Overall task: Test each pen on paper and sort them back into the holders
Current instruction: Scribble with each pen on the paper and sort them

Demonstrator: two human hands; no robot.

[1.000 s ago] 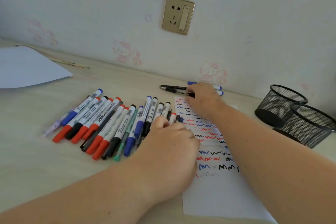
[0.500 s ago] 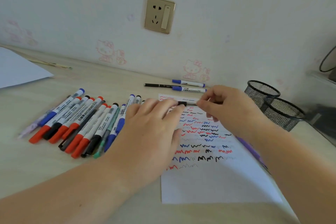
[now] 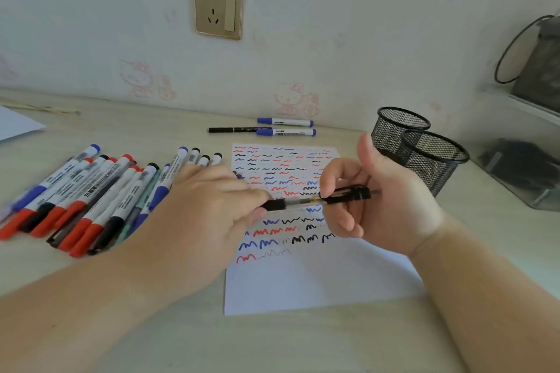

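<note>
The row of markers [image 3: 91, 200] fills the desk's [image 3: 303, 342] left part, and the scribbled paper [image 3: 303, 275] lies flat in the middle, no bar to a passing hand. Along the back edge, three pens [image 3: 272, 128] lie by the wall, with bare surface between them and the paper. Two mesh holders [image 3: 424, 151] stand touching toward the right edge, mouths open upward; bare desk lies along the front edge.

A pale wall [image 3: 333, 24] runs along the far side, scattered with faint pink cartoon-cat stickers [image 3: 295, 99]. A brass-coloured socket plate with a switch [image 3: 218, 7] sits high at centre. Below lies a light wood-grain desk [image 3: 303, 342]. Soft, even daylight fills the scene. At far right stands a clear plastic box [image 3: 521, 169].
</note>
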